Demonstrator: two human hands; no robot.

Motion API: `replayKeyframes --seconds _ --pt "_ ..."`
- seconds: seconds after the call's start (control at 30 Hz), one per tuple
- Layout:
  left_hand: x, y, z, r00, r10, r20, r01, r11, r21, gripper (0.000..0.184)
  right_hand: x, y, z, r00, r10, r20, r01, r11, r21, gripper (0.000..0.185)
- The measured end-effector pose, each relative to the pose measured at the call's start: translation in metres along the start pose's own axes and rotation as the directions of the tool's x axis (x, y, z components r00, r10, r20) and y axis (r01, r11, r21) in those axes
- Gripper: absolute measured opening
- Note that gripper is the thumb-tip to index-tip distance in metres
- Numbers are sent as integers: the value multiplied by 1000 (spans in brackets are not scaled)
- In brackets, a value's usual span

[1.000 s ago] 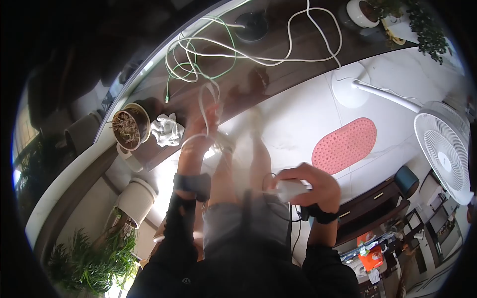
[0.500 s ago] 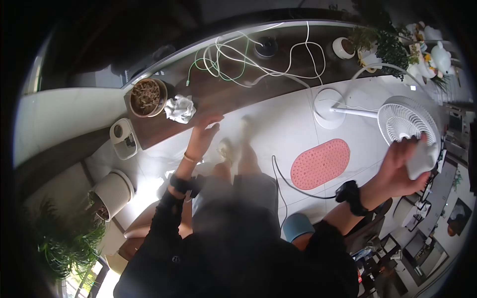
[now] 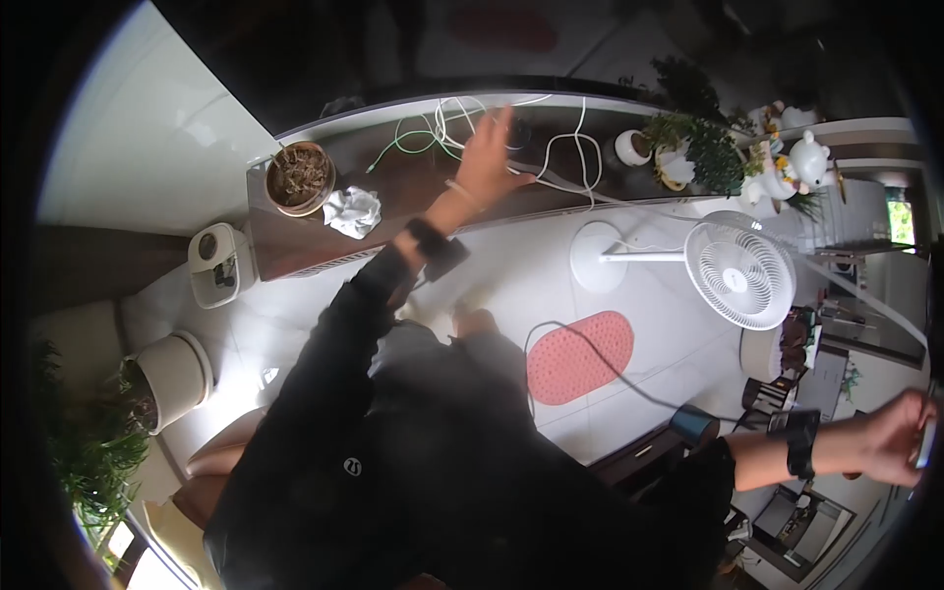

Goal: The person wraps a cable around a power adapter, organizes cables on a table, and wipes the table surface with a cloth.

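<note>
Right now, a pale object (image 3: pixel 925 444) is showing only in part at the far right edge of the view, where the right hand (image 3: pixel 893 440) is holding it; the fingers of that hand are bending around it and clamping on it. Up from those fingers, a white cable (image 3: pixel 865 298) is running in a long line past the fan (image 3: pixel 739 275) toward the thumb side of the left hand (image 3: pixel 484 165). The left hand's fingers are spreading apart above the bench (image 3: pixel 285 239), and whether they are touching any cable, I cannot tell. Just beside them, white cords (image 3: pixel 596 157) are lying in loose loops on the bench, while a green cord (image 3: pixel 373 166) is curling to their left. Farther left of these fingers, a crumpled white tissue (image 3: pixel 352 212) is resting near a brown pot (image 3: pixel 299 179) of dry matter. To their right, a small white pot (image 3: pixel 631 147) is standing by some leafy plants (image 3: pixel 713 147). Between the two hands, the fan is standing on the floor, and nearer the body a pink mat (image 3: pixel 580 358) is lying there too. A dark cord (image 3: pixel 637 390) is hanging from near the right wrist, looping across the mat.
</note>
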State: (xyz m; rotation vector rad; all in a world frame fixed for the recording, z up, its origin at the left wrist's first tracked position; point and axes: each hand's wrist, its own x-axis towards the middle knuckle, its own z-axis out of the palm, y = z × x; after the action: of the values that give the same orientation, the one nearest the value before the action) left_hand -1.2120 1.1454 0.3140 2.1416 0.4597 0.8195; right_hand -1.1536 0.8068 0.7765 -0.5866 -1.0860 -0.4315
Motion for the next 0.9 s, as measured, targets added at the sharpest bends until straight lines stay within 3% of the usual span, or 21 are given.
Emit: replayKeyframes --seconds 0.03,0.07,0.1,0.13,0.17,0.2,0.27,0.3,0.33,0.37,0.4,0.5,0.53,0.57,0.67,0.7,0.73,0.77,0.8,0.83,0.9 --pt "5 9 9 993 -44 106 35 995 93 105 9 -28 -9 820 415 394 -500 855 140 17" --pt "9 14 18 974 -96 206 56 980 190 99 20 -46 -20 811 371 453 -504 835 218 21" --pt "15 8 33 920 -147 364 109 987 121 93 43 -79 -54 926 270 263 -303 948 93 35" --pt "20 -4 52 838 -178 516 169 983 65 88 51 -102 -70 968 204 148 -209 978 21 41" --pt "19 -14 77 861 -164 481 125 986 112 66 59 -125 -86 991 133 30 -131 989 -73 47" --pt "26 -25 99 868 -150 473 149 988 39 57 57 -136 -89 987 159 -22 -161 984 -77 45" --pt "44 -15 114 877 -130 463 202 973 -109 43 51 -152 -102 976 218 15 -219 976 22 52" --pt "51 12 114 912 -254 322 270 963 -6 37 48 -160 -109 968 247 34 -249 966 69 56" --pt "63 35 107 915 -290 281 323 943 -82 45 48 -175 -123 973 224 53 -227 972 66 59" --pt "77 45 120 984 -175 17 176 969 -174 47 47 -186 -134 977 200 71 -204 977 64 63" --pt "90 53 131 965 -61 -256 3 976 -219 51 48 -192 -148 990 138 22 -138 990 -5 62" --pt "121 104 108 881 -257 -398 73 904 -421 51 30 -184 -152 993 -9 -120 -26 956 -294 56" --pt "127 99 108 883 -306 -358 97 862 -498 50 28 -178 -158 986 -58 -155 -7 919 -394 55" --pt "130 93 108 902 -263 -341 138 926 -351 45 30 -180 -175 977 208 -46 -213 955 -205 54" --pt "112 52 138 965 -235 -117 244 967 73 34 32 -166 -216 966 217 -139 -252 914 -318 51" --pt "103 40 146 966 -259 -16 256 944 206 32 41 -175 -264 974 225 -22 -221 928 -301 80" --pt "85 49 139 947 -237 219 186 955 231 28 38 -158 -265 966 253 -43 -249 879 -406 86" --pt "74 17 166 836 -356 418 187 900 393 30 34 -138 -267 947 319 -44 -312 876 -369 85" --pt "59 -18 189 612 -374 696 66 902 427 33 28 -118 -274 921 386 -42 -378 865 -331 85" --pt "44 13 165 433 -443 785 110 890 442 33 19 -90 -276 910 392 -134 -411 813 -412 85" --pt "7 3 167 525 -464 714 163 878 451 32 2 -34 -280 864 394 -314 -503 680 -533 86"
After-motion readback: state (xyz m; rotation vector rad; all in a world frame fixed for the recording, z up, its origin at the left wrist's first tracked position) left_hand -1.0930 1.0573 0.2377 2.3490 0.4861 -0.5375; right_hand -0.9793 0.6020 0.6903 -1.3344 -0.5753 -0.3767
